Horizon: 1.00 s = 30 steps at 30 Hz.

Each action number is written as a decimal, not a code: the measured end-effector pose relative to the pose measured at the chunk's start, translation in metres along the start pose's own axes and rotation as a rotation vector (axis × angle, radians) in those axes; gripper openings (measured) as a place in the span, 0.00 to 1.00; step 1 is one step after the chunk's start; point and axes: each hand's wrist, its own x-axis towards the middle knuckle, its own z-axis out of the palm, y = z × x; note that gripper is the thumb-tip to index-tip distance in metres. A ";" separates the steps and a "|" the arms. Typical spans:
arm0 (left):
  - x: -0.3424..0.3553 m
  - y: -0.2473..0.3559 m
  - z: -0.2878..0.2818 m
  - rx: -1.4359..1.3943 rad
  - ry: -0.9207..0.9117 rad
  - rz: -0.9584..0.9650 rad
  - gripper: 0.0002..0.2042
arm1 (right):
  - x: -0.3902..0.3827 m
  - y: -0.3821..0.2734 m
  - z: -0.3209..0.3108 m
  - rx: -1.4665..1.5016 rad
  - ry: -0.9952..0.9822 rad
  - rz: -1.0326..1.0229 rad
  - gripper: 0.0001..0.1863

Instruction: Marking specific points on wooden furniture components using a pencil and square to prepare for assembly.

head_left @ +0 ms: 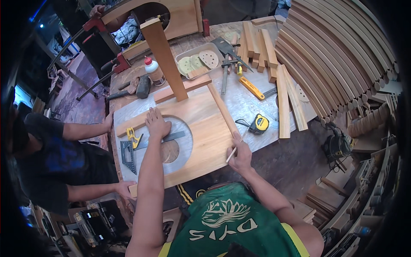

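Note:
A light wooden panel (205,141) with a round hole lies on the workbench. My left hand (156,124) rests flat, fingers spread, at the top edge of the hole, pressing on a dark metal ruler (173,137) that spans it. At the panel's right edge my right hand (240,154) holds a thin pencil (233,153). A yellow-handled square (132,138) and a dark triangular square (127,155) lie at the panel's left. A tall wooden post (165,58) stands upright at the panel's far edge.
Another person in dark clothes stands at left, one hand (108,122) at the panel's far left corner, the other (126,188) at its near corner. A yellow tape measure (259,123), glue bottle (154,70), tray of sanding discs (198,60), wood strips (283,100) and stacked curved slats (338,51) surround.

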 end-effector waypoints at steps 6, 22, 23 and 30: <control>0.001 -0.005 0.010 -0.017 0.072 0.029 0.48 | -0.001 -0.002 0.006 -0.105 0.048 -0.093 0.24; -0.001 0.004 0.032 0.012 0.200 -0.001 0.46 | 0.000 0.002 0.006 -0.150 0.058 -0.076 0.23; -0.001 0.003 0.033 0.008 0.215 0.003 0.46 | 0.001 0.001 0.006 -0.148 0.055 -0.075 0.23; -0.003 0.000 0.031 -0.024 0.256 -0.004 0.44 | 0.003 0.002 0.011 -0.137 0.024 -0.067 0.24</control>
